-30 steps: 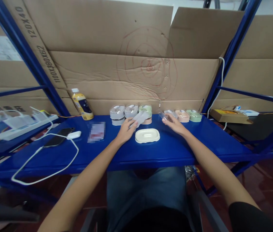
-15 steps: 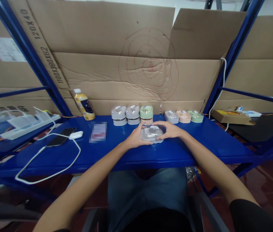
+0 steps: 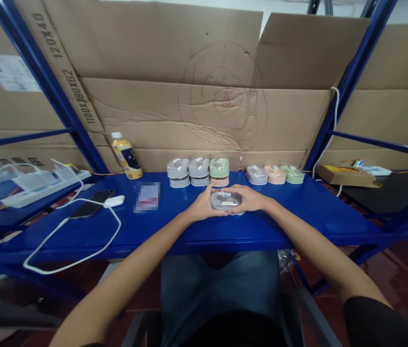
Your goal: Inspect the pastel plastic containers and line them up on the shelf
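Just above the front half of the blue shelf, a small grey oval plastic box with a clear lid is held between both hands. My left hand wraps the left end, its thumb at the near side and fingers at the far side. My right hand curls around the right end. A pale strip shows on the box's near part. Behind my hands stand stacked boxes of the same kind: two grey stacks and a green box on a pinkish one.
Farther right stand a grey box, a pink box and a green box. On the left are a yellow bottle, a blurred packet, a phone and a looped white cable. Cardboard backs the shelf.
My right hand has closed in more around the right end of the grey box. The box's top looks darker, with a pale strip now visible. My left hand keeps its place.
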Demonstrator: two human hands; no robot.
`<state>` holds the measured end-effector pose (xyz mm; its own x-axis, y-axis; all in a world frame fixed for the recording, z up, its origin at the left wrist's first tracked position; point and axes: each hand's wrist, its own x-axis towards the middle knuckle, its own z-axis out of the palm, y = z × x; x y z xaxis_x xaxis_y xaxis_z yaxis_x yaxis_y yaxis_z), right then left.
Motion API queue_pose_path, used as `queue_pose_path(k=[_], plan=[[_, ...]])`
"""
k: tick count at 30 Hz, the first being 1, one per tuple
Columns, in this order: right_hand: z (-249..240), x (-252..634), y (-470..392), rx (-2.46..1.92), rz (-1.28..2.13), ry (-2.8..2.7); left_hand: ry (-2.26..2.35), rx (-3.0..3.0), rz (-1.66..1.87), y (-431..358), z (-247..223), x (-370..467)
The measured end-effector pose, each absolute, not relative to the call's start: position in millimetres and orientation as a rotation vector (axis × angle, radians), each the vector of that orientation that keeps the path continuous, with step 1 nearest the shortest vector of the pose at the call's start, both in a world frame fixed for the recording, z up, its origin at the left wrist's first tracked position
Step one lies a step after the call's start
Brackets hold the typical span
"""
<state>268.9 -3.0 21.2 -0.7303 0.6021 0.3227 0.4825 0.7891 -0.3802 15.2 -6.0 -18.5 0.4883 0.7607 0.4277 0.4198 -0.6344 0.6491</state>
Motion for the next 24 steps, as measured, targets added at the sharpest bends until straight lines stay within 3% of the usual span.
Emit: queue_pose_path(k=[7, 11, 14, 24], plan=[[33.4, 346.9, 7.0, -1.146, 0.196, -2.092, 1.142, 2.282, 0.991, -5.6, -20.1, 11.7], [54.9, 418.6, 43.6, -1.662, -0.134, -1.477, 1.166, 2.314, 0.955, -5.1, -20.2, 13.2], [63.1, 459.3, 69.2, -2.004, -0.139, -1.151, 1.177, 2.323, 0.949, -5.7, -18.7, 13.7], [46.0, 490.3, 100.6, -2.094, -0.065, -1.104, 1.191, 2.317, 0.926, -6.3, -17.0, 14.5]])
